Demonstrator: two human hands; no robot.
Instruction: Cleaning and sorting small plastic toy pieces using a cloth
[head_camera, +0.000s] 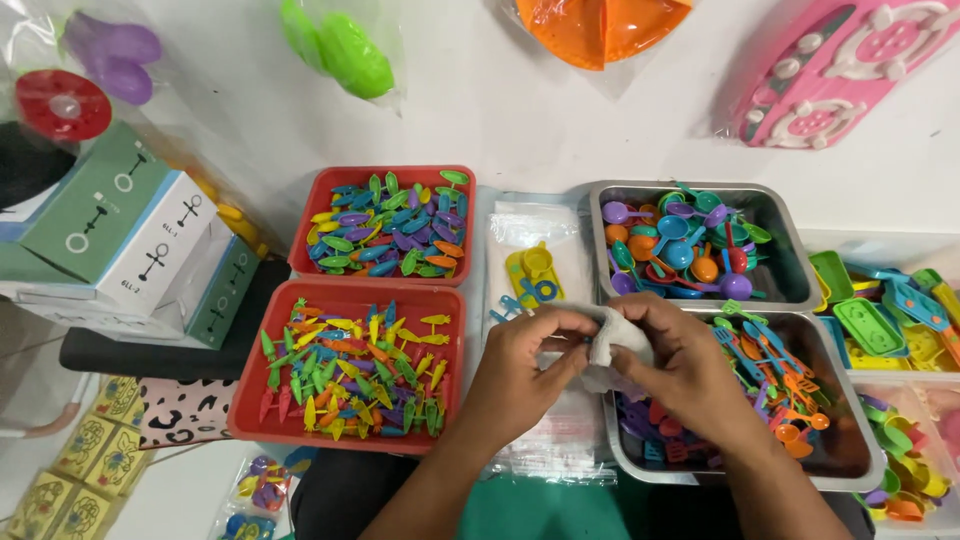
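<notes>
Two bare hands meet at centre, over a stack of clear plastic bags (560, 440). Left hand (525, 375) and right hand (680, 365) together pinch a small clear bag (610, 345), fingers closed narrowly on its edges; the contents cannot be made out.

Surroundings, by place:
- Two red trays to the left. Upper red tray (310, 215) holds leaf-shaped plastic pieces in blue, green, purple and yellow. Lower red tray (250, 400) holds carrot-shaped pieces in green, yellow, orange and red.
- Two metal trays to the right. Upper metal tray (790, 260) holds toy spoons and ladles, mixed colours. Lower metal tray (850, 450) holds toy forks and spatulas; the right hand covers its near-left part.
- Filled bag (535, 275), between the trays, flat on white paper, showing yellow and blue toy pieces.
- Clear bins (900, 320) at far right, cut off by the edge, with green, yellow and orange toy dishes.

Packages:
- Green and white cartons (130, 230) at left, stacked at a slant, printed with small black line figures.
- Yellow patterned boxes (70, 470) at lower left, partly cut off.
- Bagged toys along the top: purple and red pieces (80, 70), green piece (340, 45), orange plate (600, 25), pink toy stove (840, 70), each cropped by the edge.
- Small bags of mixed pieces (260, 495) low left, blurred.
</notes>
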